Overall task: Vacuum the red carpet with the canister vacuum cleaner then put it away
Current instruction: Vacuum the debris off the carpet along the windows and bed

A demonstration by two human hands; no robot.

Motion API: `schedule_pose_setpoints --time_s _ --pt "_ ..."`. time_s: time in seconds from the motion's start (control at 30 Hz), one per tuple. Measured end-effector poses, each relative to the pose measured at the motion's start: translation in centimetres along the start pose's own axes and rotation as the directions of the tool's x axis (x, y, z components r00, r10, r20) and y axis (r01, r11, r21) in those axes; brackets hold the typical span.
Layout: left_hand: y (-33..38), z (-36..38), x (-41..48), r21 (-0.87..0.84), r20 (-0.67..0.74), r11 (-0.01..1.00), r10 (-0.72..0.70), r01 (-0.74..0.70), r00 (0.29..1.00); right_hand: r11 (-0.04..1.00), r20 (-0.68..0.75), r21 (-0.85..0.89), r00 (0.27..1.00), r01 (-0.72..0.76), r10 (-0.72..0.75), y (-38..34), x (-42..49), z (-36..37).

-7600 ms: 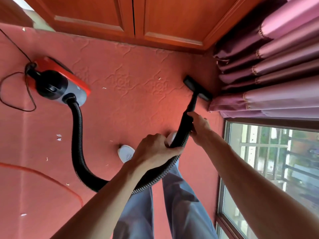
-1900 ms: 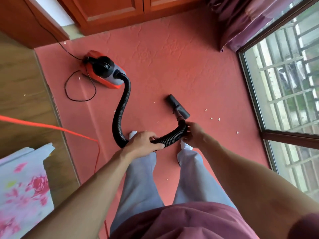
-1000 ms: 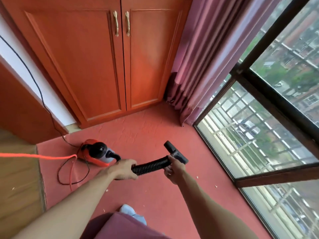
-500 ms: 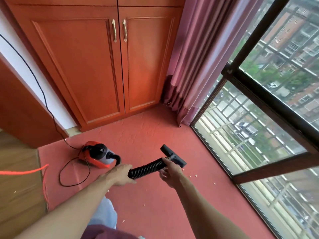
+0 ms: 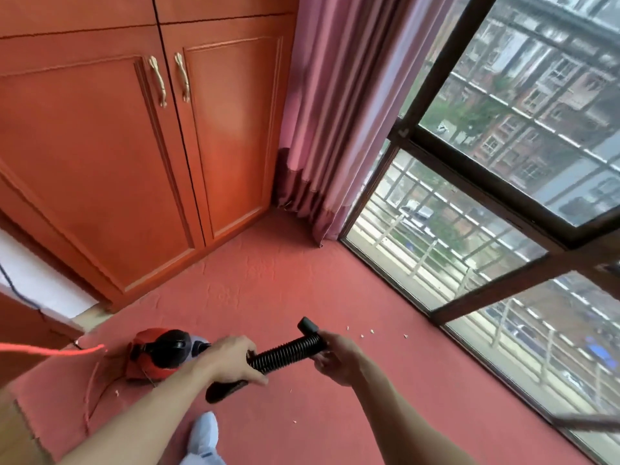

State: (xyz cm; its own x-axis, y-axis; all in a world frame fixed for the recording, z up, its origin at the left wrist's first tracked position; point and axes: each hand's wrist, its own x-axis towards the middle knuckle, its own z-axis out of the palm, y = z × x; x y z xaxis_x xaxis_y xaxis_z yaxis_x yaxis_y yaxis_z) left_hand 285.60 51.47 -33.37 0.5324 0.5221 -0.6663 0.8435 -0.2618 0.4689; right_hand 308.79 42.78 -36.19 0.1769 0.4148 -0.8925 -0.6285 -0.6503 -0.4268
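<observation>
Cupboard (image 5: 141, 162) behind canister vacuum (image 5: 161, 355), curtain (image 5: 335, 112) right of it, crumbs (image 5: 365, 332) on red carpet (image 5: 285, 283), left hand (image 5: 231, 362) and right hand (image 5: 335, 357) both wrapped around hose (image 5: 285, 352).

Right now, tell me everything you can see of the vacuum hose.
The hose is black, ribbed and looks like flexible plastic. It is held off the red carpet, nearly level, rising slightly to the right. The left hand grips it near the canister; the right hand grips the nozzle end, where a black nozzle pokes up. A dark loop sags below the left hand. Its joint to the canister is hidden.
</observation>
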Motion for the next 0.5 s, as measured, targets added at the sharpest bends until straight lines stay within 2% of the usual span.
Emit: schedule_pose_setpoints --time_s 0.17,0.27,0.4,0.5 --pt "-3.2 -3.7 1.2 -0.022 0.095 0.997 0.071 -0.069 0.993 0.990 -0.086 0.133 0.995 0.055 -0.044 1.0 0.5 3.4" --pt "-4.9 -4.3 1.5 -0.121 0.123 0.989 0.104 -0.089 0.987 0.981 -0.112 0.178 0.992 0.075 -0.056 2.1 0.7 4.5" --pt "-6.8 -3.4 1.3 -0.271 0.170 0.959 0.136 -0.086 0.976 0.983 -0.184 0.160 0.981 0.084 -0.054 3.0 0.2 5.1" --pt "-7.6 -1.8 0.7 -0.312 0.200 0.946 0.153 -0.085 0.968 0.988 -0.213 0.135 0.976 0.080 -0.050 4.1 -0.4 5.2"
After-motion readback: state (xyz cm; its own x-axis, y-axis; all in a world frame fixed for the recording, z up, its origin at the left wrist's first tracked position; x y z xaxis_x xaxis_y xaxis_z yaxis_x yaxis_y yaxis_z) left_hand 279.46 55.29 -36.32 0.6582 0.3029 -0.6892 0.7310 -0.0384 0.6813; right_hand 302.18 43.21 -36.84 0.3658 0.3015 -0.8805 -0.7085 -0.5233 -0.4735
